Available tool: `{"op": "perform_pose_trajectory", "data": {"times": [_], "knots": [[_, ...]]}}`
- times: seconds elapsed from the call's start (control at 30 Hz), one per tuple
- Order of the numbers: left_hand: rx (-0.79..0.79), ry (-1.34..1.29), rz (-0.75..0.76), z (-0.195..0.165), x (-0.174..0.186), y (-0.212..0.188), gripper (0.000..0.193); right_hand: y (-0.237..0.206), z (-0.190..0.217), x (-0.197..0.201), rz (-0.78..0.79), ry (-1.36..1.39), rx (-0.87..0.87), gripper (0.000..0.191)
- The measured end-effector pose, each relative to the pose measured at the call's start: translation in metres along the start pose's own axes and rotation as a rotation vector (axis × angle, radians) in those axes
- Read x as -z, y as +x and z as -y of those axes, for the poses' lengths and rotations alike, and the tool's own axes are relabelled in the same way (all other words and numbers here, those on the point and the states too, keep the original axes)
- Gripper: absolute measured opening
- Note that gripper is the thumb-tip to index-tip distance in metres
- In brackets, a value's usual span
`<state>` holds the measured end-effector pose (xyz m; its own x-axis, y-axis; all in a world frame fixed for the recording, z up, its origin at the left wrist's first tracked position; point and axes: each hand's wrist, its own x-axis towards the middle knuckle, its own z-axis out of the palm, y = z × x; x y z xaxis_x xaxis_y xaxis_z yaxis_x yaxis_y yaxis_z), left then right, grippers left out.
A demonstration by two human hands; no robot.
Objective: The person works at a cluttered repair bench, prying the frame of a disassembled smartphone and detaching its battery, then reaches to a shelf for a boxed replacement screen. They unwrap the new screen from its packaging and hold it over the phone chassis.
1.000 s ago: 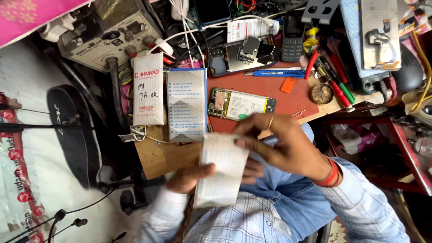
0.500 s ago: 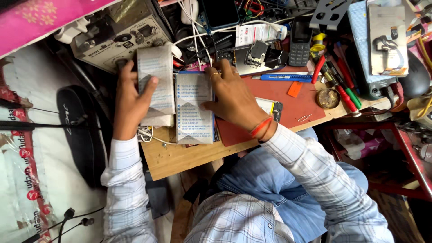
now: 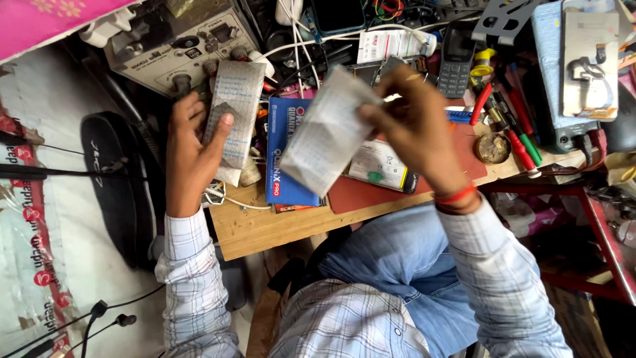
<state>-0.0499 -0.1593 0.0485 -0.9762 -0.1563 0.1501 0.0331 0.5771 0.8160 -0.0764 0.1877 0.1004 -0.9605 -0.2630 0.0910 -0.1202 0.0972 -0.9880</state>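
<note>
My left hand (image 3: pixel 191 151) grips a flat silvery packet (image 3: pixel 233 113) upright at the left end of a small wooden bench (image 3: pixel 265 229). My right hand (image 3: pixel 416 124) holds a second, whitish packet (image 3: pixel 324 136) tilted in the air above the bench. Under it lies a blue packet (image 3: pixel 283 159) flat on the wood. An opened phone with its battery showing (image 3: pixel 377 166) rests on a red mat (image 3: pixel 361 195) just below my right hand.
A grey bench power supply (image 3: pixel 172 46) stands behind my left hand. A keypad phone (image 3: pixel 456 59), red and green screwdrivers (image 3: pixel 520 142), a round tin (image 3: pixel 493 147) and tangled white cables (image 3: pixel 298 40) crowd the back. A red metal frame (image 3: pixel 596 232) stands at right.
My right hand has lifted one whitish packet off the bench into the air, uncovering the blue packet. My left hand still holds the silvery packet and has shifted slightly.
</note>
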Motion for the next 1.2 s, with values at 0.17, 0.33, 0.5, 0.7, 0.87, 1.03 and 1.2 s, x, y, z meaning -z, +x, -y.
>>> {"op": "perform_pose_trajectory", "data": {"times": [0.17, 0.33, 0.5, 0.7, 0.87, 1.03, 1.2], "knots": [[-0.063, -0.044, -0.111, -0.021, 0.005, -0.011, 0.061, -0.032, 0.017, 0.027, -0.187, 0.179, 0.056, 0.022], [-0.098, -0.403, 0.008, -0.078, 0.007, -0.054, 0.062, -0.066, 0.020, 0.015, -0.291, 0.363, -0.015, 0.036], [-0.495, -0.356, 0.305, -0.114, -0.027, -0.087, 0.122, -0.105, 0.003, -0.045, -0.201, 0.700, -0.322, 0.050], [-0.206, -0.598, 0.499, -0.111, -0.020, -0.102, 0.116, -0.127, -0.018, -0.074, -0.054, 0.984, -0.450, 0.034], [-0.480, -0.574, 0.394, -0.105, -0.023, -0.104, 0.107, -0.123, -0.031, -0.073, 0.035, 1.093, -0.589, 0.029], [-0.451, -0.610, 0.406, -0.094, -0.007, -0.104, 0.105, -0.125, -0.034, -0.071, 0.014, 0.949, -0.480, 0.018], [-0.444, -0.851, 0.168, -0.071, -0.007, -0.102, 0.102, -0.127, -0.029, -0.047, -0.106, 0.840, -0.307, 0.015]]}}
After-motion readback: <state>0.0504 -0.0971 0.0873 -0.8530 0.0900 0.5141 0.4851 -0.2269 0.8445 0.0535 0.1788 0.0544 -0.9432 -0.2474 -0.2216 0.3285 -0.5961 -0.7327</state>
